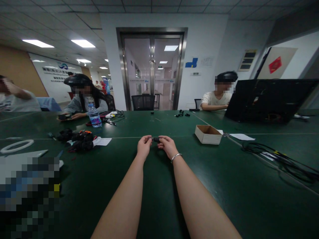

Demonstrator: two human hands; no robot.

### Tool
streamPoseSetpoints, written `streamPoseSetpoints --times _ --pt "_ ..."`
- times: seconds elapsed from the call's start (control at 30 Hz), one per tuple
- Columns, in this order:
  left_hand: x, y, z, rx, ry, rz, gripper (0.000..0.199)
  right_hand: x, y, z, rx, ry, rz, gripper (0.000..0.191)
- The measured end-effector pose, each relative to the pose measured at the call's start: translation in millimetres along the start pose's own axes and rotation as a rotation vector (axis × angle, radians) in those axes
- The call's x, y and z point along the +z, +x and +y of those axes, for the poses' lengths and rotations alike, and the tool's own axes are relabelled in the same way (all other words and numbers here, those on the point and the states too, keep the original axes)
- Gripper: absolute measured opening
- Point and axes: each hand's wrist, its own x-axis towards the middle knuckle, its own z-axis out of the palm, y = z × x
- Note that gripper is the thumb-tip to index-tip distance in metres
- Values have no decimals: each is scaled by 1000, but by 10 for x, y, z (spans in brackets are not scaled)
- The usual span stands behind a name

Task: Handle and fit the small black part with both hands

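A short, dark, stick-shaped piece (156, 139) is held level between my two hands above the green table; it is too small to name its kind. My right hand (167, 146) pinches its right end between thumb and fingers. At the other end, the fingertips of my left hand (144, 146) are pressed together around a smaller, lighter-looking tip. Whether the two parts are joined or apart I cannot tell. A silver bracelet (176, 157) circles my right wrist.
An open cardboard box (208, 135) sits to the right, near black cables (281, 159). Several small black pieces (183, 114) lie farther back. On the left are a water bottle (94, 116) and tangled dark gear (77, 139). Other people sit around the table.
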Motion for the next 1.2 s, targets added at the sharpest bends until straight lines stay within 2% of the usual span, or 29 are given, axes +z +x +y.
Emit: streamPoseSetpoints --times 0.43,0.7,1.2 --pt "-3 18 -41 19 62 -56 17 0 -23 -22 -9 -2 -11 13" --pt "23 24 -30 3 85 -12 13 4 -42 -40 -26 -19 -18 16" --pt "-15 57 -46 0 205 -14 28 -35 -46 -28 -57 -32 -94 22"
